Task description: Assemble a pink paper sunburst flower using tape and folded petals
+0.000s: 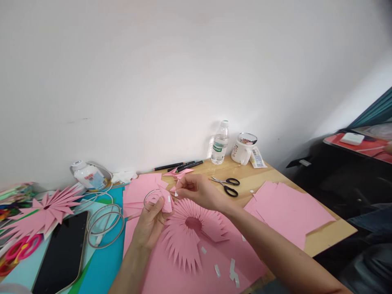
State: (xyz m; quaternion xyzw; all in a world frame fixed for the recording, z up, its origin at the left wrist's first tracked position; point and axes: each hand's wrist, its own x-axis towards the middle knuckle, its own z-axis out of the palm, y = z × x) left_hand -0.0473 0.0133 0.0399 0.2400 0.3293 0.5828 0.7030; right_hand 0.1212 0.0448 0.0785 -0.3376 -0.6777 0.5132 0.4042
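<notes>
My left hand (150,222) is closed on a roll of clear tape (154,198) and a folded pink paper piece (167,204), held above the desk. My right hand (196,190) pinches a small pink paper cone with a white strip at its tip, right beside the left hand. Under both hands lies a pink paper flower (191,232) made of pointed cones set in a ring, resting on a large pink sheet (171,271). Small white backing strips (232,269) lie scattered on that sheet.
Black-handled scissors (228,185) lie behind my right hand. A stack of pink paper (288,210) sits at the right. A finished pink flower (45,210), a dark tablet (63,251), wire rings (105,224) and pink scissors (21,249) are left. Pens (180,165), bottle (219,143), mug (243,149) stand by the wall.
</notes>
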